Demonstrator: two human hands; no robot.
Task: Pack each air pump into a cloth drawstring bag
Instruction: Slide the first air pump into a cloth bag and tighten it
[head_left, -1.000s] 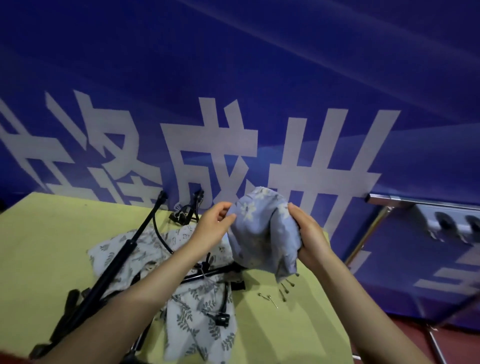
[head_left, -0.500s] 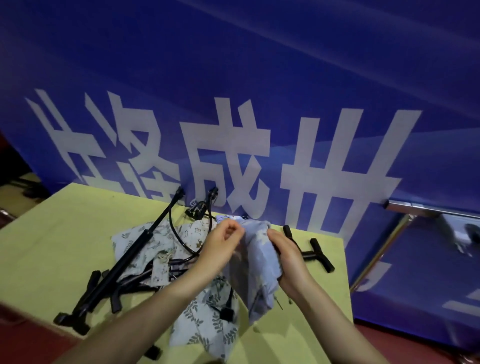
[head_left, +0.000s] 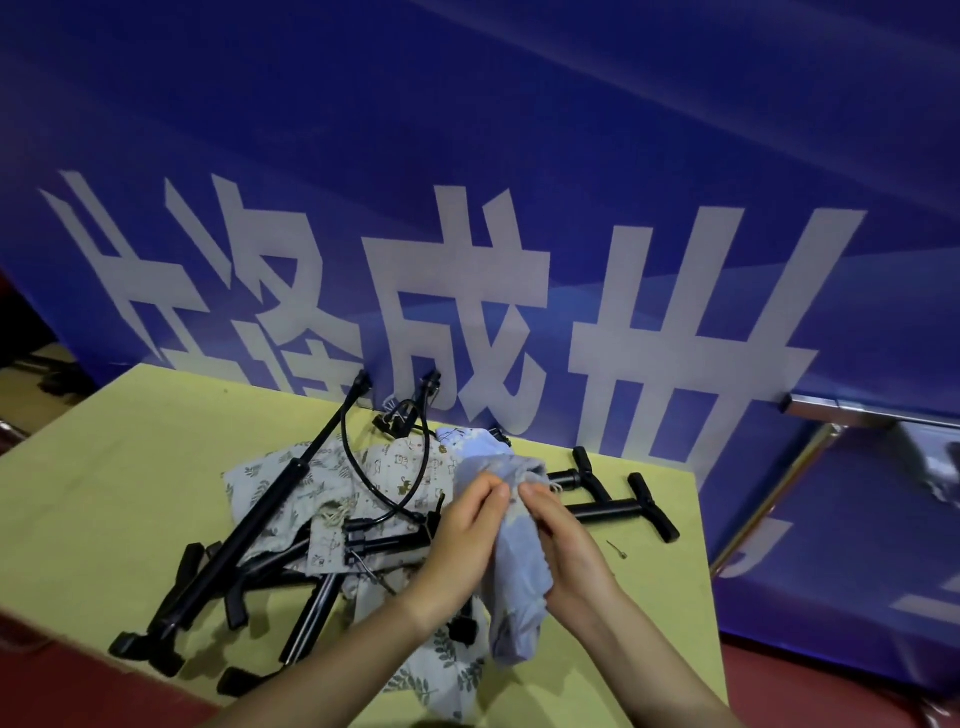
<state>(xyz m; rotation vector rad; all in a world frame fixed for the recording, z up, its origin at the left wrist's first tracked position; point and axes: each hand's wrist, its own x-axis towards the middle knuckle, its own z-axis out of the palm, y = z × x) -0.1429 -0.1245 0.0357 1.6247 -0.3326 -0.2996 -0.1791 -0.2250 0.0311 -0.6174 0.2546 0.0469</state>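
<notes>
A pale blue cloth drawstring bag (head_left: 519, 587) hangs between my hands above the yellow table (head_left: 130, 467). My left hand (head_left: 467, 525) pinches its upper edge from the left, and my right hand (head_left: 561, 540) grips it from the right. Several black air pumps lie on the table: a long one (head_left: 270, 499) slants at the left, and another with a T-handle (head_left: 623, 506) lies behind my right hand. Leaf-print and cartoon-print bags (head_left: 332, 478) lie crumpled under the pumps.
A blue banner (head_left: 467, 208) with large white characters stands right behind the table. A small metal needle (head_left: 617, 548) lies near the table's right edge. A metal frame (head_left: 810, 447) stands to the right. Red floor lies below the front edge.
My hands have lowered the blue bag from chest height toward the table and drawn closer together on it. The view has tilted down, showing more pumps.
</notes>
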